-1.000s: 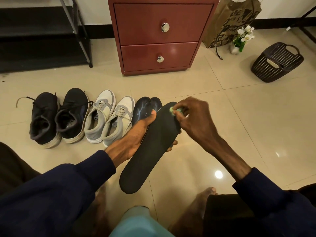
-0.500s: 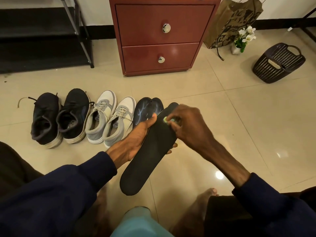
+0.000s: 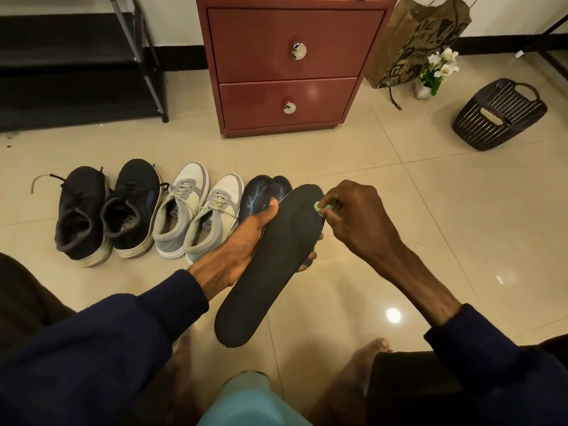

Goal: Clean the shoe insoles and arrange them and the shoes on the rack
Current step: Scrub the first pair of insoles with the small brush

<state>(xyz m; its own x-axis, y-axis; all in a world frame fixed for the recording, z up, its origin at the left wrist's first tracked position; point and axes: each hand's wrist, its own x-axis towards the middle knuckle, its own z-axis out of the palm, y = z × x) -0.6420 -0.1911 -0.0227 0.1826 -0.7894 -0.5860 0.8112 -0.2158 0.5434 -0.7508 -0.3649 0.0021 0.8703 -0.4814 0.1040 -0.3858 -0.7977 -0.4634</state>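
Note:
My left hand [image 3: 242, 241] grips a long black insole [image 3: 273, 269] by its middle, thumb on top and fingertips showing past its right edge. My right hand [image 3: 359, 219] pinches a small green cleaning pad [image 3: 321, 208] against the insole's toe end. On the floor behind stand a pair of black sneakers [image 3: 107, 210] and a pair of grey-white sneakers [image 3: 196, 210]. Two dark blue-patterned insoles [image 3: 261, 192] lie beside them, partly hidden by my left hand. The black shoe rack [image 3: 76, 66] stands at the far left.
A red two-drawer cabinet [image 3: 289, 66] stands straight ahead. To its right are a brown paper bag [image 3: 415, 41], a small vase of white flowers [image 3: 436, 72] and a dark plastic basket [image 3: 498, 115]. My bare feet and a pale blue object [image 3: 249, 401] are at the bottom edge.
My right hand with the green pad slid left across the insole's toe end, then back toward its right edge. My left hand keeps the insole in nearly the same place.

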